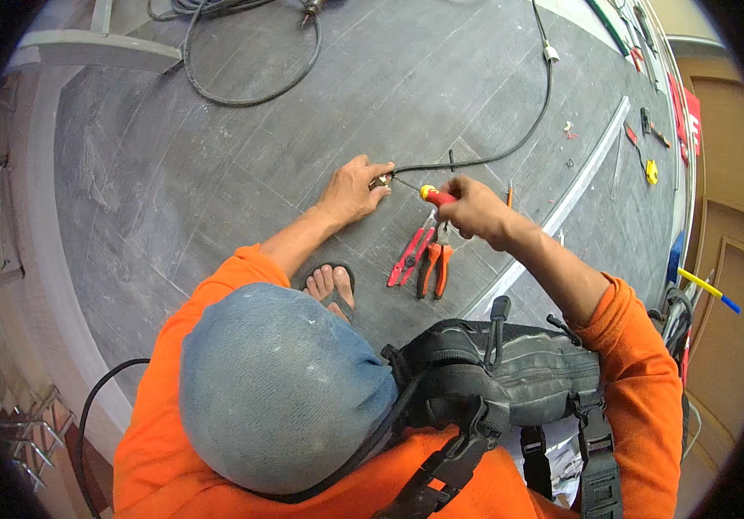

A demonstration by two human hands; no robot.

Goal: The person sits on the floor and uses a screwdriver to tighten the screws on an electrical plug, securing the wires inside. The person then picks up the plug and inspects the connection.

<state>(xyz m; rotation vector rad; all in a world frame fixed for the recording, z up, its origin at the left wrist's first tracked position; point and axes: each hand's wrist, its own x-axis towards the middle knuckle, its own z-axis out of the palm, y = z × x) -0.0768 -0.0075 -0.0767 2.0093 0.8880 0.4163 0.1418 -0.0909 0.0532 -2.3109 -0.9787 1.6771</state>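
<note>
My right hand (474, 208) is closed around the butt end of a red-and-yellow, thin-shafted screwdriver (435, 195). The handle's red at my fingers, yellow toward the front, then a slim metal shaft. It's out in front of me, just above the floor, tip pointing left and a bit away from me. Long axis is mostly side to side, on a slight slant.

The tip's right by a small brassy metal fitting (381, 182), which my left hand (354, 190) has pinched between thumb and fingers. Can't tell if they're actually touching, and my fingers hide part of the fitting. A black round cable (475, 163) runs off it to the right, then curves away.

Nearer me lie 2 hand tools side by side: a flat red tool (410, 258) and orange-and-black pliers (435, 268), all on dark grey wood-look flooring (285, 190).
</note>
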